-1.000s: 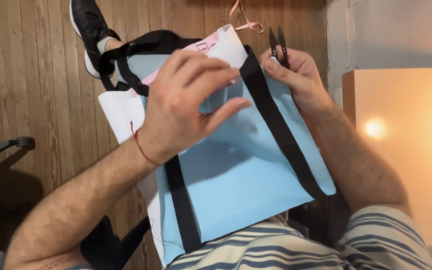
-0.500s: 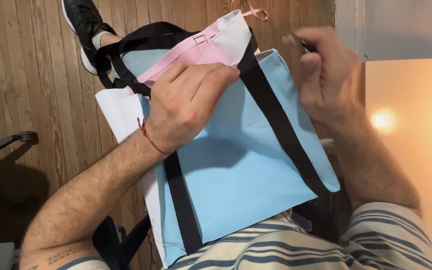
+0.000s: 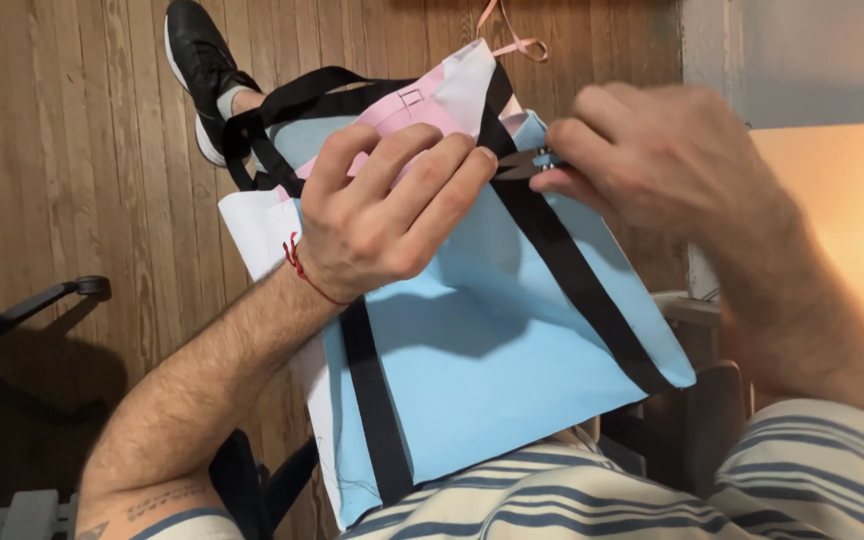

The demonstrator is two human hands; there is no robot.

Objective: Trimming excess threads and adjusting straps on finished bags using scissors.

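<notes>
A light blue tote bag (image 3: 492, 350) with black straps and a pink and white lining lies on my lap. My left hand (image 3: 382, 215) presses down on the bag's upper edge, fingers pinching the fabric near the pink lining (image 3: 402, 110). My right hand (image 3: 652, 160) holds small dark scissors (image 3: 527, 162), their tips at the black strap (image 3: 572, 270) right beside my left fingertips. A thin red cord circles my left wrist.
A wooden plank floor (image 3: 72, 150) lies below, with my black shoe (image 3: 197, 65) at the top. A dark chair base (image 3: 32, 305) stands at the left. A lit orange-toned surface (image 3: 842, 210) is at the right. A pink ribbon loop (image 3: 512, 35) hangs off the bag's top.
My right hand has come down and left from the bag's corner, bringing the scissors to the strap beside my left fingers. My left hand stayed on the bag's upper edge.
</notes>
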